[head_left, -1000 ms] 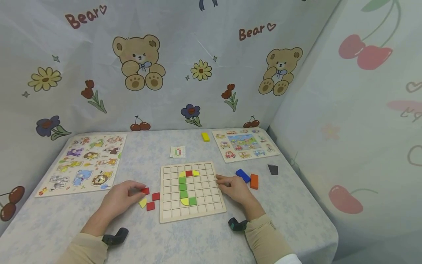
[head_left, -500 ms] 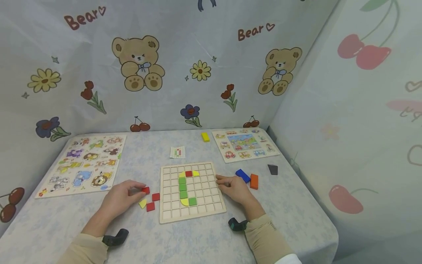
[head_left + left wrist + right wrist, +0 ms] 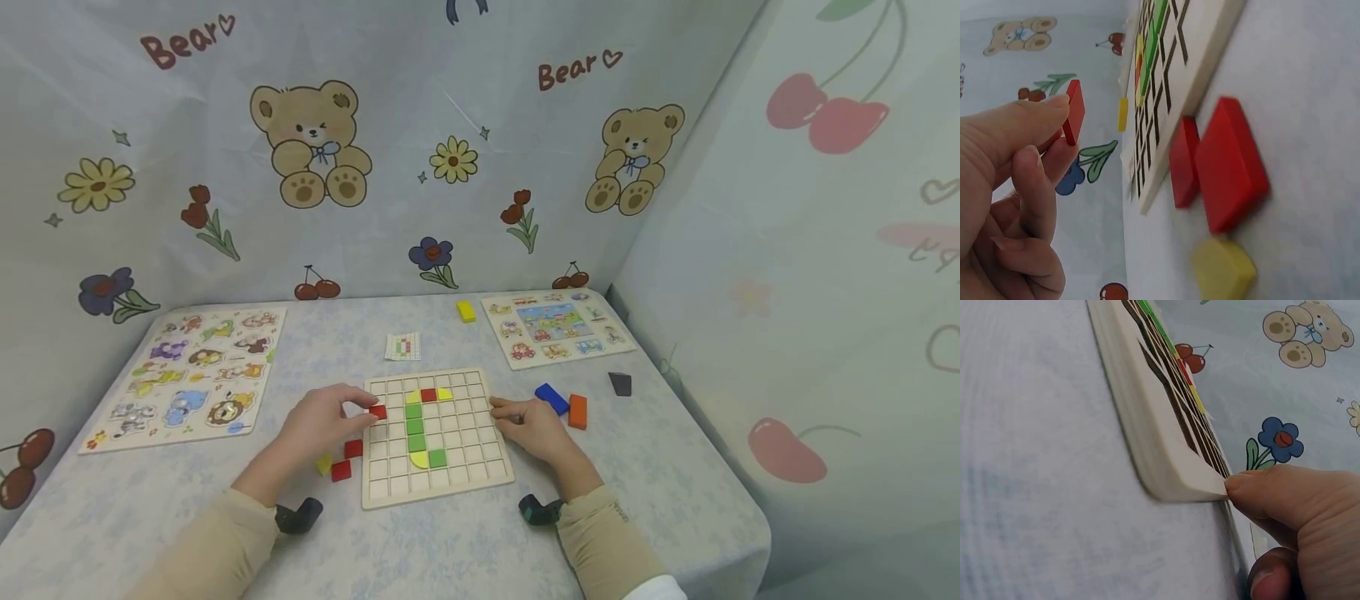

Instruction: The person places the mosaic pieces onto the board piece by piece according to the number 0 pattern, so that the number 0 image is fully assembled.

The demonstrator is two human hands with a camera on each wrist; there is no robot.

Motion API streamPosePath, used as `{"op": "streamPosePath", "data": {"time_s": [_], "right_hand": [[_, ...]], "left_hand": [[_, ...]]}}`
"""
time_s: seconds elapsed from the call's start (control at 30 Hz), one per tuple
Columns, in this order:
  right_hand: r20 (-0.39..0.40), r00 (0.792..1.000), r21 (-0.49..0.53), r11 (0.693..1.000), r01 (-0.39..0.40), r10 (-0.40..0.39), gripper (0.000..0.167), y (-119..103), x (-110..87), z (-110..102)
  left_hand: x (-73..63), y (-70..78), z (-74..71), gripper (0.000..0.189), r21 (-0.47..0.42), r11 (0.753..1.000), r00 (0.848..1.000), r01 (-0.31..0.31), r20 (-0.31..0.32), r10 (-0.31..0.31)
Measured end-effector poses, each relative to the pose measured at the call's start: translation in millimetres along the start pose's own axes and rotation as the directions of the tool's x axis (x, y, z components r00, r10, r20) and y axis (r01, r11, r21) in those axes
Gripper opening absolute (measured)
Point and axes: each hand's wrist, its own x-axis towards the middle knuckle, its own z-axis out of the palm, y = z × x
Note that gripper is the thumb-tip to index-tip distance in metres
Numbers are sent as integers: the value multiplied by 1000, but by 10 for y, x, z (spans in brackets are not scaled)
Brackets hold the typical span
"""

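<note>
A wooden grid board [image 3: 457, 490] lies mid-table, with green, yellow and red pieces forming a C-like curve in its cells. My left hand [image 3: 318, 423] pinches a red square tile [image 3: 1075, 114] between thumb and finger, raised near the board's left edge. Below that hand, two more red tiles [image 3: 1229, 165] and a yellow rounded piece [image 3: 1225, 269] lie on the cloth beside the board. At the board's right edge, my right hand [image 3: 536, 429] grips the rim with thumb and fingertips; the fingers beneath are partly hidden in the right wrist view.
A small pattern card [image 3: 402, 347] lies behind the board. An animal puzzle [image 3: 191, 375] is at the left, a vehicle puzzle [image 3: 555, 329] at the back right. Blue [image 3: 552, 399], orange [image 3: 577, 412] and yellow blocks [image 3: 466, 312] and a dark piece [image 3: 620, 384] lie around.
My left hand has picked up the red tile from beside the yellow piece and carried it right and away, to the board's left edge. The right hand has stayed still.
</note>
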Motion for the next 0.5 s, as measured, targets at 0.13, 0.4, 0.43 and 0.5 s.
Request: {"op": "streamPosePath", "data": {"time_s": [0.13,0.4,0.43,0.5], "right_hand": [[2,1000,11,1000,9,-9,20,-4,-12,-13],[15,999,-7,999,38,-37,21,-12,-14,-32],[16,999,-7,999,37,-37,21,-16,-13,-33],[18,999,-11,999,31,-31,20,-23,-7,-35]], "left_hand": [[153,173,140,33,26,999,1000,-26,17,25],[363,467,453,18,53,998,999,-29,45,27],[384,503,479,16,54,998,998,-31,47,28],[419,578,516,12,55,998,998,-42,55,39]]}}
